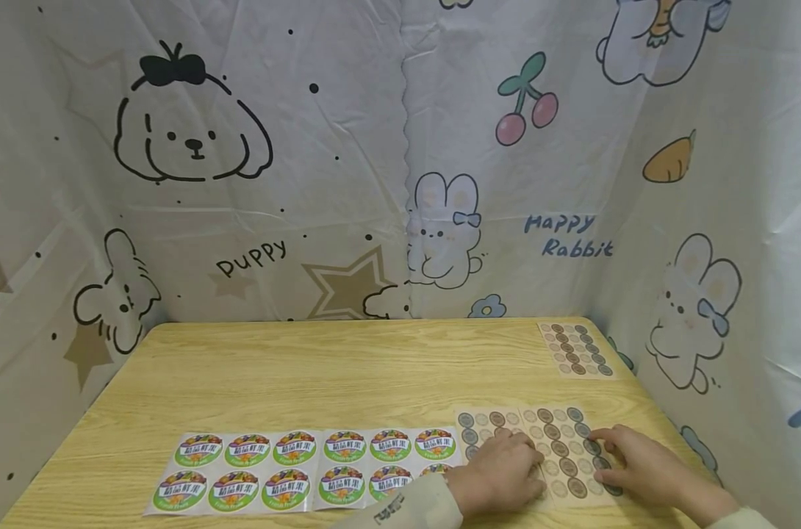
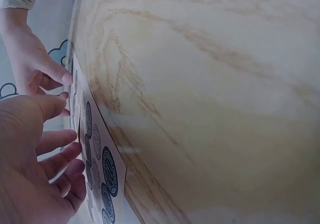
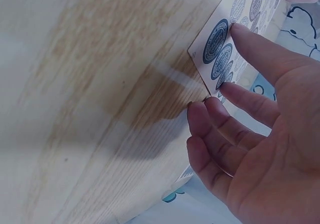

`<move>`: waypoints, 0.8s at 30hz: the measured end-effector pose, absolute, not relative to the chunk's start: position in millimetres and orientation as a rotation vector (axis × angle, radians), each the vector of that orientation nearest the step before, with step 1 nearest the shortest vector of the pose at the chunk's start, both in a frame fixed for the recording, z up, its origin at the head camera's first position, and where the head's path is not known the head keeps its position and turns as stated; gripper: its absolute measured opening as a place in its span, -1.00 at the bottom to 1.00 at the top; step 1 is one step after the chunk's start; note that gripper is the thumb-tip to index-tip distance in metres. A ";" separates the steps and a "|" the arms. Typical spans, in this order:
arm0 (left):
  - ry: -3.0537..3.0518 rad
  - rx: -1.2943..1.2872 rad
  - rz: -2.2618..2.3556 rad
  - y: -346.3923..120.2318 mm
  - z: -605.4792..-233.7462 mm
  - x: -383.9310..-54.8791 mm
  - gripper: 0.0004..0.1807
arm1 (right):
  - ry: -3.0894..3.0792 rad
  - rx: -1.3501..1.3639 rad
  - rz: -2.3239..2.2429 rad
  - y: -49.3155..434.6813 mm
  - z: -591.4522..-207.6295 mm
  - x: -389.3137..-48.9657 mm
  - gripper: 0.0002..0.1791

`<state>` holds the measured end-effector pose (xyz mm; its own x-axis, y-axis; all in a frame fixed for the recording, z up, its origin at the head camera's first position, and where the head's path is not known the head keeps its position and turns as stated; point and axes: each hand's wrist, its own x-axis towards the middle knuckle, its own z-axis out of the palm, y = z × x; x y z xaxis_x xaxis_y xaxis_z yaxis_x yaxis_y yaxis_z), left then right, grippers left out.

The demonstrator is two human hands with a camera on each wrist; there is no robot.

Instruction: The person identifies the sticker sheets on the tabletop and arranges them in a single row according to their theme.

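Two beige sheets of round brown and grey seal stickers lie side by side at the front right of the table: a left sheet [image 1: 483, 433] and a right sheet [image 1: 559, 448]. My left hand [image 1: 503, 470] rests across them near where they meet, covering part of both, its fingers loosely bent in the left wrist view. At the right sheet's outer edge, my right hand [image 1: 645, 466] touches the grey stickers with thumb and fingertips. The right wrist view shows its thumb and index finger on the sheet [image 3: 204, 49], the other fingers loose over the wood.
White sheets of colourful oval fruit labels [image 1: 316, 470] lie left of the seal stickers, partly behind the left sleeve. Another seal sticker sheet [image 1: 575, 351] is at the table's back right corner. Printed cloth [image 1: 347, 147] hangs around the wooden table [image 1: 347, 375].
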<state>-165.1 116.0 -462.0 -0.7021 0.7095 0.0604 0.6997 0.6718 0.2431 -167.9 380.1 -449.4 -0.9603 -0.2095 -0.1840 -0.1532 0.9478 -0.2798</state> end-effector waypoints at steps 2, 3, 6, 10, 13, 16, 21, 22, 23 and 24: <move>2.838 1.199 0.389 115.6 -461.9 -165.5 -0.65 | 2.895 -0.279 -0.382 380.3 -448.9 -167.6 -0.28; 2.836 1.202 0.390 115.4 -462.0 -165.7 -0.65 | 2.897 -0.291 -0.382 380.5 -448.6 -167.6 -0.28; 2.823 1.200 0.404 114.6 -462.3 -166.4 -0.65 | 2.908 -0.302 -0.383 380.8 -447.6 -167.0 -0.29; 2.780 1.177 0.461 112.6 -461.7 -168.2 -0.63 | 2.925 -0.300 -0.396 380.6 -446.6 -166.3 -0.29; 2.751 1.164 0.525 110.2 -460.6 -169.6 -0.62 | 2.925 -0.278 -0.437 379.3 -446.1 -166.0 -0.31; 2.745 1.165 0.571 107.8 -458.6 -170.4 -0.61 | 2.913 -0.260 -0.499 377.4 -445.8 -165.5 -0.33; 2.755 1.141 0.589 103.8 -455.9 -170.6 -0.64 | 2.893 -0.253 -0.594 372.2 -444.6 -164.2 -0.37; 2.749 1.129 0.602 103.0 -455.4 -170.9 -0.64 | 2.892 -0.259 -0.609 370.6 -443.8 -164.0 -0.38; 2.744 1.115 0.619 102.1 -454.7 -171.3 -0.64 | 2.890 -0.266 -0.620 368.7 -442.9 -163.9 -0.40; 2.737 1.103 0.637 101.0 -453.9 -171.7 -0.64 | 2.888 -0.281 -0.633 366.6 -441.8 -163.6 -0.41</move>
